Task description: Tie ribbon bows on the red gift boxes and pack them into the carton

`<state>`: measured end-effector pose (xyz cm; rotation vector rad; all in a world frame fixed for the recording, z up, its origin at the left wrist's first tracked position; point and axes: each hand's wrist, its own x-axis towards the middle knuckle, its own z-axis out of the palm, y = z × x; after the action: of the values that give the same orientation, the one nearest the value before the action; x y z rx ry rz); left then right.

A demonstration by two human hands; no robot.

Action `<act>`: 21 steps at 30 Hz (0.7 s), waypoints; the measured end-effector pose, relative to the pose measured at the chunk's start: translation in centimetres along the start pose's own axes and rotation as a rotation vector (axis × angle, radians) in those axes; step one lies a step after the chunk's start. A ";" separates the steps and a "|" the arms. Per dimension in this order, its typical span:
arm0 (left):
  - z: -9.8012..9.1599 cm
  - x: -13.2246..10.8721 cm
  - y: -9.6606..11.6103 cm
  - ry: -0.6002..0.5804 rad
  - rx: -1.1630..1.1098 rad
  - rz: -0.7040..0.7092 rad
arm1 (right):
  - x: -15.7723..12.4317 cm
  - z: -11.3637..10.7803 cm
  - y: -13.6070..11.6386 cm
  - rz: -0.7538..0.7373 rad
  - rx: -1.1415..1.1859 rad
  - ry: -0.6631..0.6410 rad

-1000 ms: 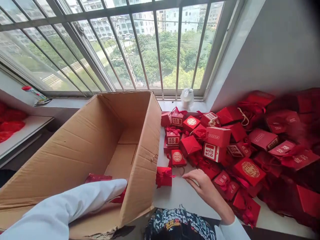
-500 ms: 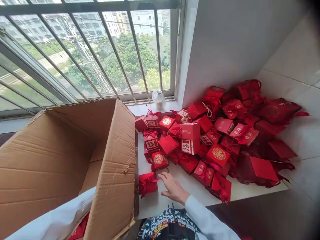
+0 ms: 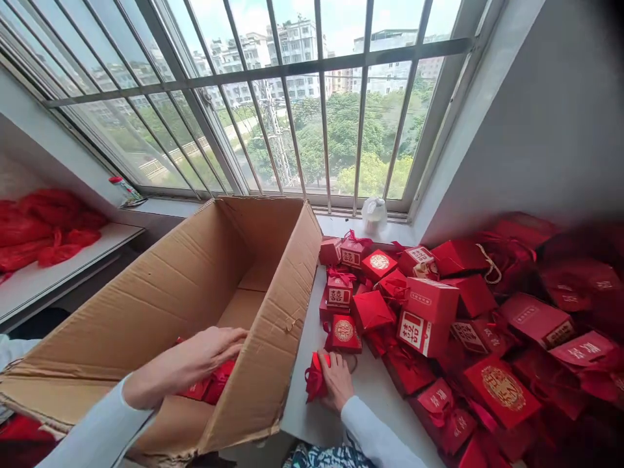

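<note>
White tabletop [image 3: 312, 416] below the barred window [image 3: 312, 110], near edge: right-hand fingers [image 3: 338, 383] clenched around a ribbon-tied red gift box [image 3: 316, 377], outside the cardboard carton [image 3: 195, 286]; left-hand fingers [image 3: 224, 341] released, open inside it, just above red packages [image 3: 214, 383].

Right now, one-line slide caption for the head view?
Left hand in a cardboard carton, right hand on a red ribboned gift box, beside a heap of red boxes.

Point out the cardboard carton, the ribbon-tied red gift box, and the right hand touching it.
Cardboard carton [image 3: 180, 292]: head view, on its inner long wall.
Red gift box [image 3: 316, 380]: head view, on its red side beside the ribbon.
Right hand [image 3: 336, 383]: head view, on the back of the hand.
</note>
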<state>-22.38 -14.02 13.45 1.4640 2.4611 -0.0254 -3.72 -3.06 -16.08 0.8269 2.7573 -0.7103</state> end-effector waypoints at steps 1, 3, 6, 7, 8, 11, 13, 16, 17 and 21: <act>0.6 -1.3 0.0 -0.063 -0.123 0.048 | -0.7 0.1 0.6 0.017 -0.003 -0.001; 2.8 -3.9 0.5 0.010 -0.288 -0.021 | -2.1 0.3 2.0 0.052 -0.005 -0.002; 6.7 -6.6 2.5 0.230 -0.141 -0.200 | -4.2 0.3 4.4 0.098 -0.005 0.002; 7.6 -7.0 3.3 0.256 -0.047 -0.266 | -4.9 0.3 5.3 0.107 -0.004 0.006; 8.2 -7.3 4.1 0.260 0.045 -0.323 | -5.6 0.2 6.1 0.115 -0.003 0.010; 8.3 -7.3 5.6 0.237 0.230 -0.413 | -7.4 -0.1 8.4 0.140 -0.003 0.028; 7.8 -7.0 5.7 0.238 0.259 -0.400 | -8.2 -0.2 9.6 0.164 -0.005 0.046; 7.3 -6.9 5.2 0.257 0.264 -0.372 | -9.1 -0.1 10.8 0.202 -0.004 0.074; 7.2 -6.9 5.1 0.262 0.268 -0.367 | -9.3 0.0 11.1 0.209 -0.002 0.080; 7.1 -6.9 5.3 0.258 0.297 -0.388 | -9.7 0.3 11.8 0.210 0.018 0.093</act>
<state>-13.09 -18.53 8.96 1.1226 3.0278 -0.3085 10.88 0.84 -18.07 1.1605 2.6914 -0.6723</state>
